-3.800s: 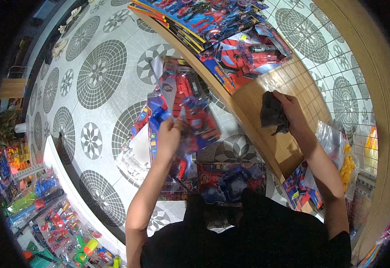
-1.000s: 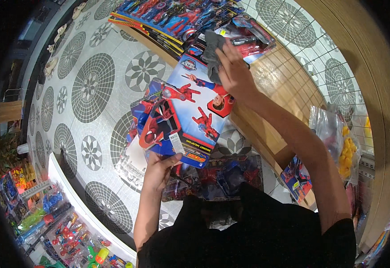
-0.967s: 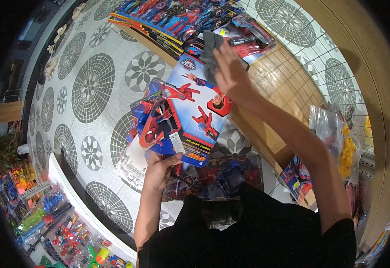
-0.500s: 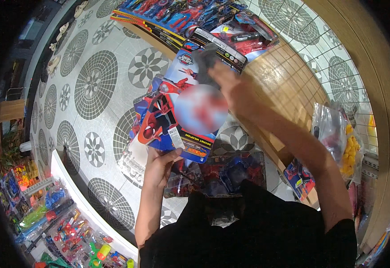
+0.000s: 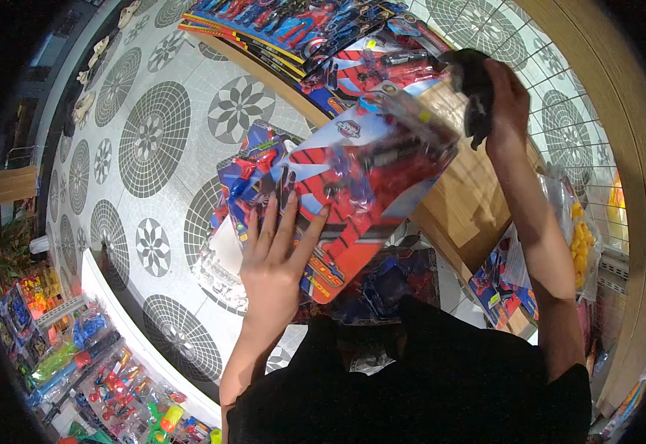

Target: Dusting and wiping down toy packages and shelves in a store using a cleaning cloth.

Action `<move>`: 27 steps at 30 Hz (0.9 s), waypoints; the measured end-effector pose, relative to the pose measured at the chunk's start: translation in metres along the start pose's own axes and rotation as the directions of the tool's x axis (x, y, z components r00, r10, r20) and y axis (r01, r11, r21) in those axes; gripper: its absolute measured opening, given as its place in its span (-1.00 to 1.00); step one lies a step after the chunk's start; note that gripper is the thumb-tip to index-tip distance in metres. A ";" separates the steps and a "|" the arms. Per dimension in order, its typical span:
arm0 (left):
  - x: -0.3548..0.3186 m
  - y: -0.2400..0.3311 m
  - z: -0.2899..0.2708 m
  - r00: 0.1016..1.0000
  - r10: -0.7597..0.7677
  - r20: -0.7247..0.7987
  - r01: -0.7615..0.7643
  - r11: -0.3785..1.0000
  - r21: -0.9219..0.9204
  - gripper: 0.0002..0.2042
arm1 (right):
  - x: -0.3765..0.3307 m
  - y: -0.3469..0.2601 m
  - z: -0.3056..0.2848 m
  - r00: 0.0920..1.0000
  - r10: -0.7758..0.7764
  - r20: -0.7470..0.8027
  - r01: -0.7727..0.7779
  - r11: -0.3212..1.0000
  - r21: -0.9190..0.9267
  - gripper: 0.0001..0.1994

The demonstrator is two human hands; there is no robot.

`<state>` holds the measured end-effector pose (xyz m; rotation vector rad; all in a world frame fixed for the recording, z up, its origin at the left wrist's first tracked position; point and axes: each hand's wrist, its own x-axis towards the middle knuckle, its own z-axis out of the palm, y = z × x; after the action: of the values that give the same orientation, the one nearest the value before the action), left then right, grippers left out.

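Blister-packed toy set, red-and-blue card: tilted above the wooden shelf's front edge, over more packs. My left hand lies flat, fingers spread, on its lower end. My right hand is closed around a dark cloth at the top corner. Judged step: wiping; next, steady pack.

A tiled floor with round grey patterns spreads beneath a wooden shelf, where packaged action figures line the far end; bright toy water guns crowd a rack at lower left.
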<state>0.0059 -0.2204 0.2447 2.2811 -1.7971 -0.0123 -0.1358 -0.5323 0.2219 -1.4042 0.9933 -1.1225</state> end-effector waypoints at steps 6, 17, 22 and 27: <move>-0.019 -0.010 0.041 0.998 -0.002 0.060 -0.001 0.998 0.055 -0.49 | -0.027 0.022 0.017 0.918 0.079 0.388 0.063 0.938 -0.341 -0.72; -0.022 -0.004 0.057 0.577 -0.565 0.591 0.325 -0.504 -0.800 -0.57 | -0.043 0.039 0.073 0.686 -0.256 0.681 0.675 0.574 -0.463 -0.78; -0.023 -0.006 0.057 0.581 -0.551 0.600 0.302 -0.539 -0.787 -0.55 | -0.051 0.046 0.107 0.622 -0.351 0.700 0.727 0.592 -0.348 -0.81; -0.020 -0.005 0.060 0.607 -0.562 0.562 0.341 -0.455 -0.823 -0.49 | -0.062 0.051 0.131 0.595 -0.066 0.801 0.600 0.700 -0.388 -0.81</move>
<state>-0.0033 -0.2109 0.1832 1.3145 0.0794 -1.0008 -0.0217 -0.4497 0.1602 -2.4534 0.4558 -0.3139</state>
